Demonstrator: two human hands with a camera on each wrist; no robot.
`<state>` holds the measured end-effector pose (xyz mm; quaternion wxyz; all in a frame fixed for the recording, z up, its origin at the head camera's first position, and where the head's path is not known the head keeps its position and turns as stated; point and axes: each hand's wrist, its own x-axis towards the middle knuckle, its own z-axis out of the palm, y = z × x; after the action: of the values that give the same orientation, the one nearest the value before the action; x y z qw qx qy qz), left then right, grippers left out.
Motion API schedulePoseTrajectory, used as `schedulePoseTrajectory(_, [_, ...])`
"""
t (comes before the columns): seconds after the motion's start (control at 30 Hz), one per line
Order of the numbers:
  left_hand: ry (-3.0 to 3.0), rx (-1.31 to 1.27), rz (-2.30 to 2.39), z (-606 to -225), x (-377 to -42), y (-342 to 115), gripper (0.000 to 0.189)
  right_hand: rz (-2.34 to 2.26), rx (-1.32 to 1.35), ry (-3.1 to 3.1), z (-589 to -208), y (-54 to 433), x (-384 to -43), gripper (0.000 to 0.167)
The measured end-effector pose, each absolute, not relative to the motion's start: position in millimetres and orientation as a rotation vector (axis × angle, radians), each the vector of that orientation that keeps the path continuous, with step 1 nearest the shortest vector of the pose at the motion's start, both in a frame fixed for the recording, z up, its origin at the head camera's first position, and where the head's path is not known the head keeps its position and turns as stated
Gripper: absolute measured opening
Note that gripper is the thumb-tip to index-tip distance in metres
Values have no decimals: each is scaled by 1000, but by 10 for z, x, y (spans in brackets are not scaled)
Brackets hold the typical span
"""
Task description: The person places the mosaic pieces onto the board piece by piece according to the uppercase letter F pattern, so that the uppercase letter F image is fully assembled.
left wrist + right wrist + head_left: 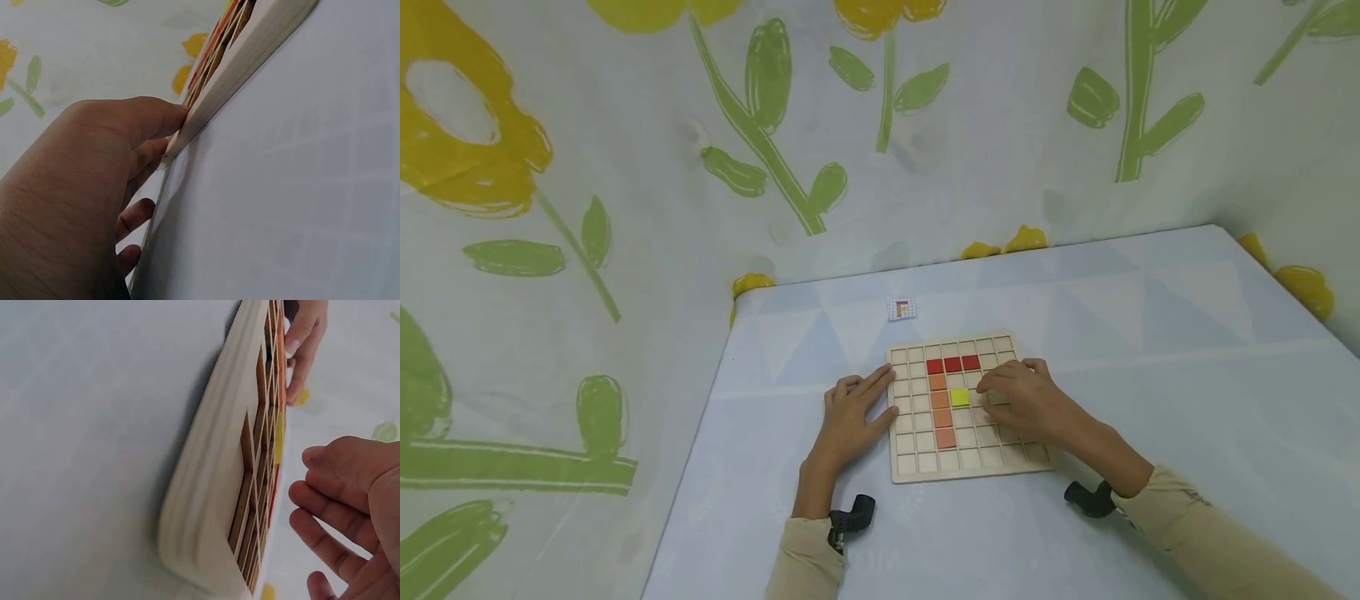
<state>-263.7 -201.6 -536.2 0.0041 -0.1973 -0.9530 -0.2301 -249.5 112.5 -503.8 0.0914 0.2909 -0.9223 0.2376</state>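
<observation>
A wooden grid board (927,462) lies flat on the table. Set in its cells are a row of red tiles (952,364), a column of several orange tiles (941,400) below the row's left end, and one yellow tile (959,397) right of that column. My left hand (852,419) rests at the board's left edge, fingertips and thumb touching the rim with the fingers fairly straight. Over the board's right half hovers my right hand (1028,402), its fingers loosely bent near the yellow tile. The right wrist view shows nothing between those fingers (334,503).
Behind the board lies a small card (902,308) printed with a coloured grid pattern. The pale table (1150,358) has a triangle-patterned cover. A flower-print cloth (985,133) hangs along its back and left side. Each wrist wears a black camera mount (854,514).
</observation>
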Motion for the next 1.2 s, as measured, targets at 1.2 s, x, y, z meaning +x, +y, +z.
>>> schedulePoseTrajectory(1.2, [-2961, -631, -758, -5387, -2647, -2011, 61, 746, 867, -2708, -4968, 1687, -2159, 25])
